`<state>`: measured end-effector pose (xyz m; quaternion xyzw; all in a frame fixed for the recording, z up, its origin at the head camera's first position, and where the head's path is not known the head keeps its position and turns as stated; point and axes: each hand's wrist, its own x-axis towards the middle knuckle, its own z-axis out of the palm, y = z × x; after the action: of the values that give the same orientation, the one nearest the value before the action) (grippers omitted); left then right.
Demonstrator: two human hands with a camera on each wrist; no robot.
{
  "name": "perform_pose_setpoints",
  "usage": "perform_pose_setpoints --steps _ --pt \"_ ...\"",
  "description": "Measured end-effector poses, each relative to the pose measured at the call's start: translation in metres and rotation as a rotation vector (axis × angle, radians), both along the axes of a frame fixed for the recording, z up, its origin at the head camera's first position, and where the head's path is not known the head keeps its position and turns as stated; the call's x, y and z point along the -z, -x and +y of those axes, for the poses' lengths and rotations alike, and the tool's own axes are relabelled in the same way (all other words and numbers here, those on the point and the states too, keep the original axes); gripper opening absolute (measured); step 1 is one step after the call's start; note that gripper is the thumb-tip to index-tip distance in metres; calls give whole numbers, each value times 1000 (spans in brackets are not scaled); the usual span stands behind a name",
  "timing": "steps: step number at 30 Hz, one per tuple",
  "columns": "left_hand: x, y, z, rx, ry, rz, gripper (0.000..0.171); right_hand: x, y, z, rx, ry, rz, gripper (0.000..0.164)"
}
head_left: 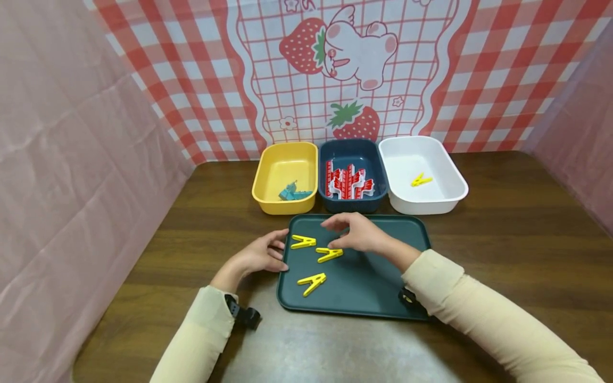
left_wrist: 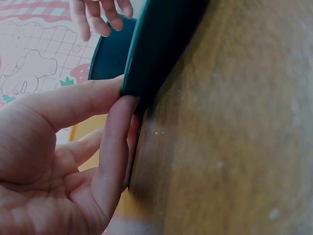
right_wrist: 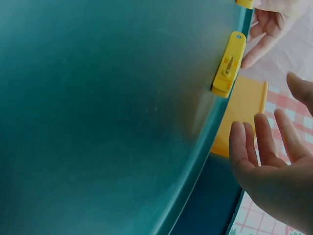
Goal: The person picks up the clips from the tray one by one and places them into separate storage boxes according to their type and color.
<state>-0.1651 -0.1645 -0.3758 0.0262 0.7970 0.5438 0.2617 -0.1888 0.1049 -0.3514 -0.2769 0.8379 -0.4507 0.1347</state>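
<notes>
My left hand (head_left: 258, 254) is at the left side of the dark green tray (head_left: 369, 282). In the left wrist view its thumb and a finger pinch the tray's rim. Over the tray's upper middle is my right hand (head_left: 361, 234), fingers loosely bent and nothing held. Three yellow clothespins lie on the left half of the tray: an upper one (head_left: 304, 242), a middle one (head_left: 330, 255) close below the right fingertips, and a lower one (head_left: 312, 283). The right wrist view shows a clothespin (right_wrist: 229, 66) with its metal spring, apart from the spread fingers.
Behind the tray three bins stand side by side. The yellow bin (head_left: 261, 183) holds teal clips (head_left: 293, 192), the navy bin (head_left: 378, 183) several red-and-white pieces (head_left: 348, 182), and the white bin (head_left: 445, 181) one yellow clothespin (head_left: 421, 180). A checked cloth (head_left: 206, 101) hangs behind the wooden table (head_left: 517, 229).
</notes>
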Motion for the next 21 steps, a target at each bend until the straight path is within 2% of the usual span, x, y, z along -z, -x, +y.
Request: perform_pose_setpoints --steps 4,10,16,21 --pt "2 0 1 2 -5 -1 89 3 0 -3 -84 -64 -10 48" --pt "3 -1 1 -5 -10 -5 90 8 -1 -8 -140 -183 -48 45" --pt "1 -1 0 -19 6 -16 89 9 -2 -7 -204 -257 18 33" --pt "0 -1 0 -1 6 6 89 9 -2 -7 -210 -269 67 30"
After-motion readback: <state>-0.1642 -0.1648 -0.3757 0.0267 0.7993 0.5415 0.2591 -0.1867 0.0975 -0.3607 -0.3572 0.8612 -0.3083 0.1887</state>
